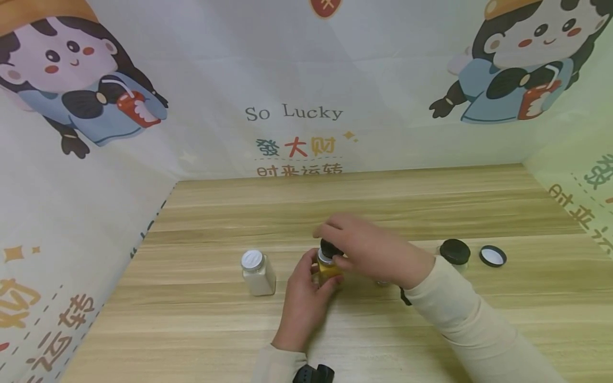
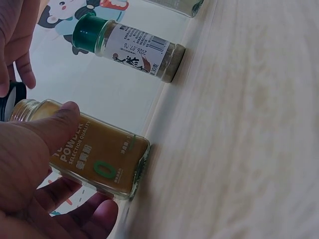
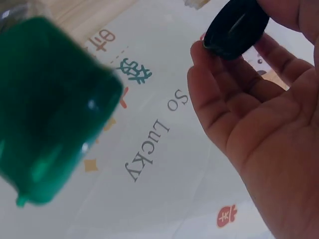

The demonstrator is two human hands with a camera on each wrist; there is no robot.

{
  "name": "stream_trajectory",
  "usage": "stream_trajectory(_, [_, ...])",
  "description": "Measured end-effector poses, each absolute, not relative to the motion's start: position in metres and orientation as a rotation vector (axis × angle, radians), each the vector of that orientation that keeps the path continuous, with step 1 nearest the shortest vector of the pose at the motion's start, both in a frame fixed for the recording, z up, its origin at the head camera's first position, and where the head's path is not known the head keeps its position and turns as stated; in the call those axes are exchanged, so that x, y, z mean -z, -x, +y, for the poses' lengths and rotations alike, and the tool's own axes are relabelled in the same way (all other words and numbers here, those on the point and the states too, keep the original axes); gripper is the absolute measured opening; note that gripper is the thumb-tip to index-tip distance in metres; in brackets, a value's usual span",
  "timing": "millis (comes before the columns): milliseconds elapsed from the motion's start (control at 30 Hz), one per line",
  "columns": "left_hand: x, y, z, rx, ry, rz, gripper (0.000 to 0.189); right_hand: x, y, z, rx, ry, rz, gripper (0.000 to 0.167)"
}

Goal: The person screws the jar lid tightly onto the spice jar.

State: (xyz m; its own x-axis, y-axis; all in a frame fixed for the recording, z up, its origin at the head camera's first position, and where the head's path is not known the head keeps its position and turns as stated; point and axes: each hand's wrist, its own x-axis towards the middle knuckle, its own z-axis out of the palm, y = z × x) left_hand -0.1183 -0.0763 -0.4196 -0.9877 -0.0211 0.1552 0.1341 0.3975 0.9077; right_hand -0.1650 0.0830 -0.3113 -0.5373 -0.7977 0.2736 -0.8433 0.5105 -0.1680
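Powder jar (image 2: 109,152) gripped near the middle of the table (image 1: 201,324), threads showing, cap not seated.
Left hand (image 1: 306,295) curled round the jar, thumb across the label; right hand (image 1: 369,244) pinches the black cap (image 1: 330,248), tilted at the mouth. Going on or coming off: cannot tell. Work judged partway: white jar (image 1: 259,277) to the left has no black cap on, and a loose lid (image 1: 493,256) lies upturned beside the black-capped jar (image 1: 455,251). Green-topped shaker (image 2: 134,49) appears closed.
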Motion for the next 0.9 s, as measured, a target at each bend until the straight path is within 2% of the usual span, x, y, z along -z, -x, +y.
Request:
stream_trajectory(200, [0.4203, 0.1176, -0.0767, 1.656, 0.107, -2.499, 0.055, 0.3143, 0.1631, 0.0793, -0.39, -1.487, -2.598, 0.028])
stream_trajectory(567, [0.4201, 0.1161, -0.0774, 1.617, 0.144, -2.492, 0.053, 0.3174, 0.1615, 0.0744, -0.321, -1.526, -2.608, 0.034])
stream_trajectory(900, [0.4211, 0.1172, -0.0776, 1.613, 0.13, -2.505, 0.054, 0.3186, 0.1625, 0.0735, -0.314, -1.471, -2.656, 0.026])
